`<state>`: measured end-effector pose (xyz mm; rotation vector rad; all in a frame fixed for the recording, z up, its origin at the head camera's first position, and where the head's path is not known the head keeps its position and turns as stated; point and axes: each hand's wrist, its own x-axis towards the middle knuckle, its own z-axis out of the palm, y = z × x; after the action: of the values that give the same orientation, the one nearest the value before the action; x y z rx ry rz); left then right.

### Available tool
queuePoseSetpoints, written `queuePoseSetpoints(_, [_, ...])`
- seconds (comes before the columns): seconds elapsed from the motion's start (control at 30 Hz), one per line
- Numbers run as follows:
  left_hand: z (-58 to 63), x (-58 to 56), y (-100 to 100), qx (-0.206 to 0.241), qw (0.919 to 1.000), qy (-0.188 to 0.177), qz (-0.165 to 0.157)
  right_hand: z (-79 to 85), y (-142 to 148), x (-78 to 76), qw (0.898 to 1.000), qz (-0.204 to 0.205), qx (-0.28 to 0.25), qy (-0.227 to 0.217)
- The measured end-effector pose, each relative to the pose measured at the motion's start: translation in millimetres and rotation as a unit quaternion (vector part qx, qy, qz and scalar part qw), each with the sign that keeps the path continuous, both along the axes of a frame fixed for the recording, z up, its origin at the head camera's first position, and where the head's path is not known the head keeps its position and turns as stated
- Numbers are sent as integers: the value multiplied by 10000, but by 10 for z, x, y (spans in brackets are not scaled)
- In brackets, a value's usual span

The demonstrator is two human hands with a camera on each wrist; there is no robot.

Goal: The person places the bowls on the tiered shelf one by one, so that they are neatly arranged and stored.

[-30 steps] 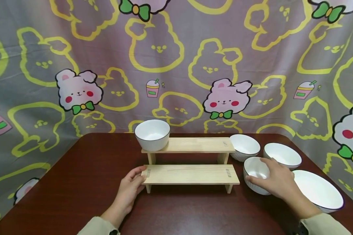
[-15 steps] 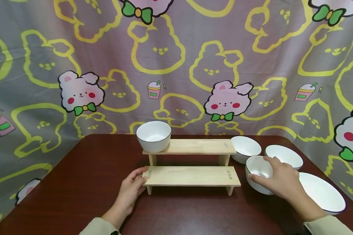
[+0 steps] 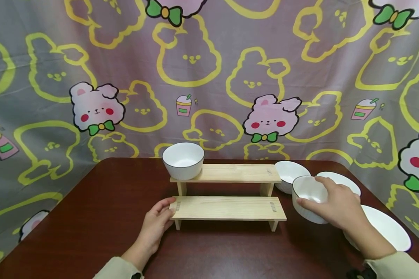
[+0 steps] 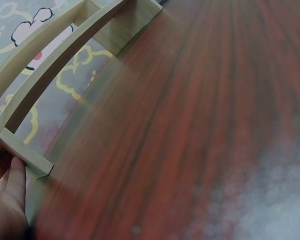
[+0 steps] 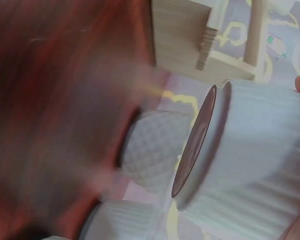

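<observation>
A light wooden two-step shelf (image 3: 227,209) stands on the dark table. My left hand (image 3: 156,223) holds the left end of its lower board; in the left wrist view, fingers (image 4: 16,182) reach against the leg. With thumb and fingers, my right hand (image 3: 338,209) grips a small white ribbed bowl (image 3: 305,207) by its rim, right of the lower board. The right wrist view shows the bowl's underside (image 5: 196,145) lifted above the table. Another white bowl (image 3: 183,164) with a dark rim sits on the upper board's left end.
Behind the held bowl, a white bowl (image 3: 290,170) stands by the upper board's right end. Another bowl (image 3: 340,180) is farther right, partly behind my hand. A wide white bowl (image 3: 385,228) lies near the right edge. A patterned curtain (image 3: 209,77) hangs behind the table (image 3: 101,217).
My right hand has raised the small bowl off the table, slightly up and to the right. The left hand keeps its hold on the shelf.
</observation>
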<state>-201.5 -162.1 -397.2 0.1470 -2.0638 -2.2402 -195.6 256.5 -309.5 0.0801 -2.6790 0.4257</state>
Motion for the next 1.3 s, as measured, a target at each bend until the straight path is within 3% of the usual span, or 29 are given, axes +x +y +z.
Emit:
queuePoseSetpoints(0.57, [-14,11,7,10,10000,2,-1,412,-174,62,9992,320,-16,252])
queuePoseSetpoints(0.8, [-5,7,11,-12,10000,34,-24,558,-342,38,9988,455,-71,149])
queuePoseSetpoints(1.3, [-12,-8,8,-26,10000,7,24,692,-726,-70,9948,989,-255,-17])
